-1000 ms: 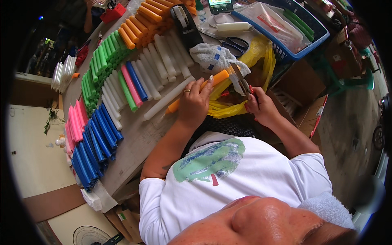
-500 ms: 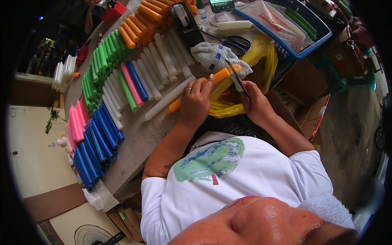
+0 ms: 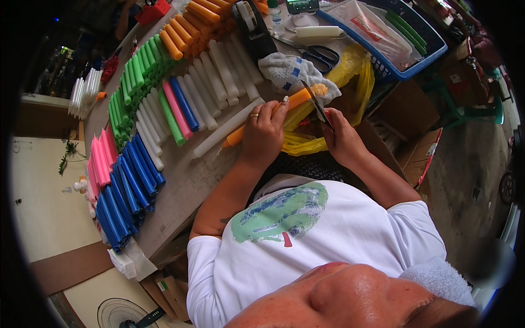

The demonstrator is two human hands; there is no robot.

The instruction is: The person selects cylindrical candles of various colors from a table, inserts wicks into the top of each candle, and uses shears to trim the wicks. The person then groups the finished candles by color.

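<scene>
Your left hand (image 3: 264,131) has its grip closed round a long, smooth orange wax candle (image 3: 298,99), which lies aslant by the near edge of the grey-brown table (image 3: 183,183). Your right hand (image 3: 343,136) has its grip wrapped round a dark-bladed cutting tool (image 3: 315,100), whose blade crosses the candle near its right end. Just beyond that end sits a bunched white-grey cloth with blue squares (image 3: 278,66); beside it hangs a crumpled yellow plastic bag (image 3: 358,61).

Toward the table's left end you have shiny blue candles (image 3: 117,205) and a bundle of pink candles (image 3: 100,161). A stack of green candles (image 3: 123,106) follows the far edge, leading to heaped orange candles (image 3: 180,33), with rows of white candles (image 3: 203,85) nearer you. A black tape dispenser (image 3: 257,38) stands by the orange heap, and an open blue plastic basket (image 3: 415,69) is to its right.

Around you are a cream wall (image 3: 46,202) and round fan (image 3: 116,314) on the left, with brown cardboard boxes (image 3: 407,104) and a green plastic chair (image 3: 481,113) on the right, above a grey floor (image 3: 456,169).
</scene>
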